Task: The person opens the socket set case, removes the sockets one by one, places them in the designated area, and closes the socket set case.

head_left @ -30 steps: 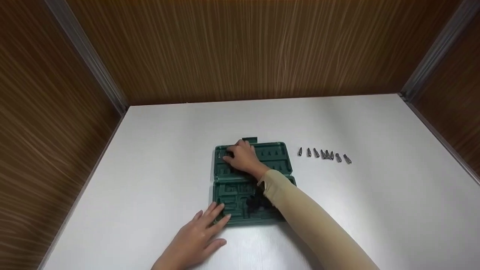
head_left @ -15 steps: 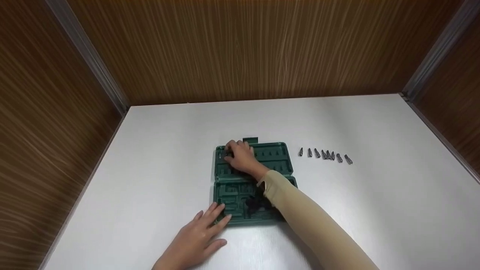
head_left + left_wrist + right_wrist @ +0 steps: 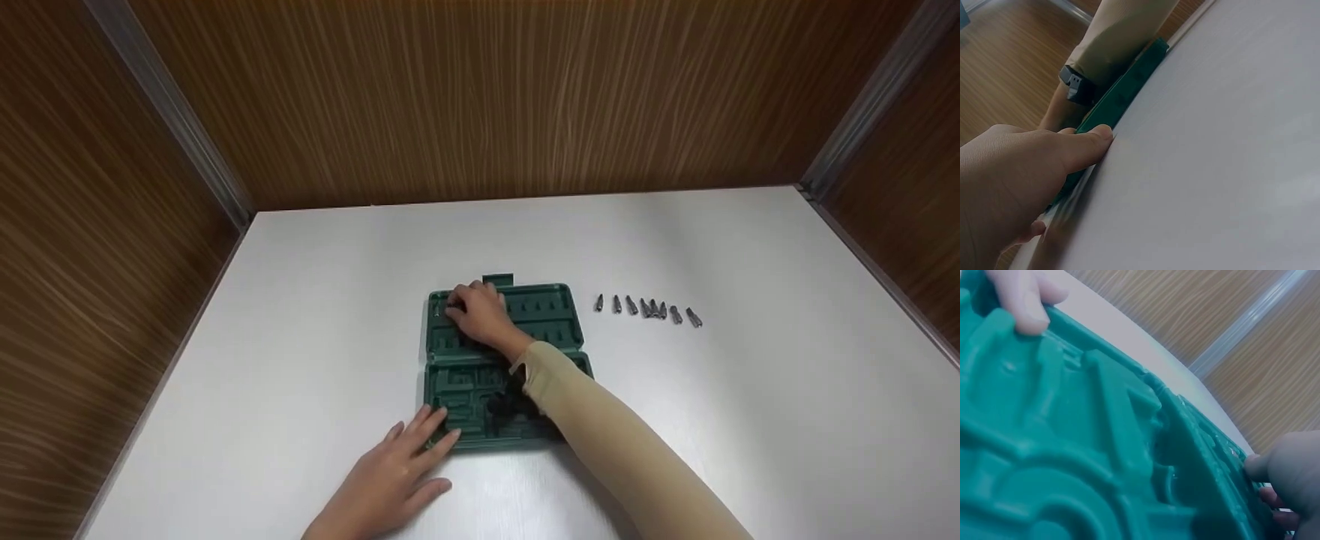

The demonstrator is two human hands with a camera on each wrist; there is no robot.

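A white bench (image 3: 315, 300) stood enclosed by wood-grain wall panels (image 3: 480, 97), an open green case (image 3: 499, 367) lying at its centre. Left hand (image 3: 394, 480), fingers straight, pressed the case's near corner; right hand (image 3: 480, 315) rested in the far half, grasp indiscernible. Metal bits (image 3: 649, 309) lay in a row to the right.

Head view evenly lit from above, bright white worktop (image 3: 675, 420) with soft sheen near the bottom edge, faint shadows under the forearm. Wood walls smear at the left and right edges, wide-angle stretch. Left wrist view soft, the left hand (image 3: 1010, 185) close and out of focus. Right wrist view very close on the green case (image 3: 1072, 455), blurry, fingertips (image 3: 1024, 298) blown pale.
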